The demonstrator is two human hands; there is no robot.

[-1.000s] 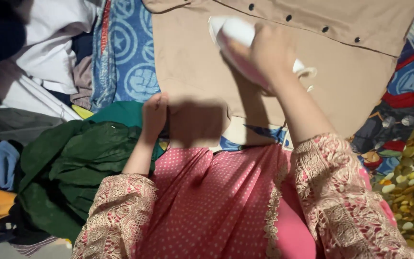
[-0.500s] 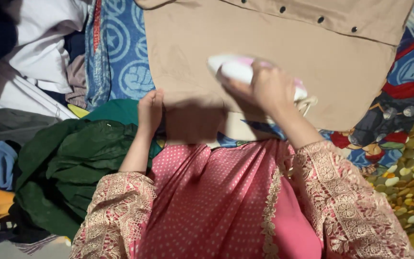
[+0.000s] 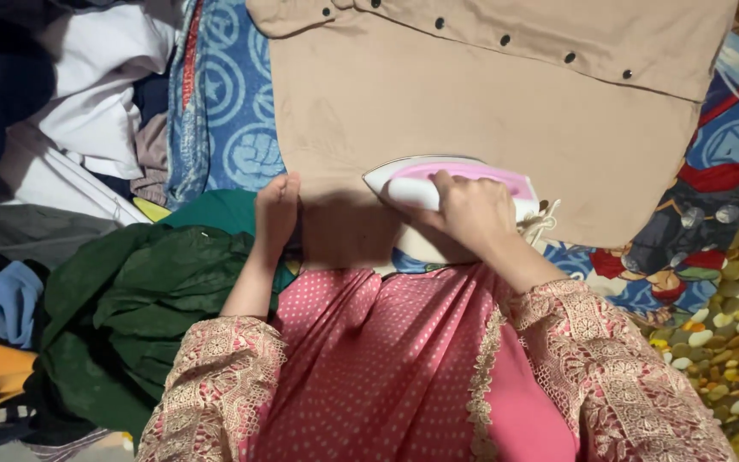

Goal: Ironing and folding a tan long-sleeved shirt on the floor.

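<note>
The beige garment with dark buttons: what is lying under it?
Under the beige garment lies a blue printed sheet, visible at its left, right and lower edges. The iron in the right hand rests on top. What lies beneath the sheet is covered.

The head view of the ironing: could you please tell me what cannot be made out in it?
- Iron: handle covered by the right hand; soleplate faces down.
- Beige garment: top cut off by the frame edge; near hem in shadow.
- Left hand: fingertips hidden in shadow at the hem.
- Clothes pile: cut off at the left edge.
</note>
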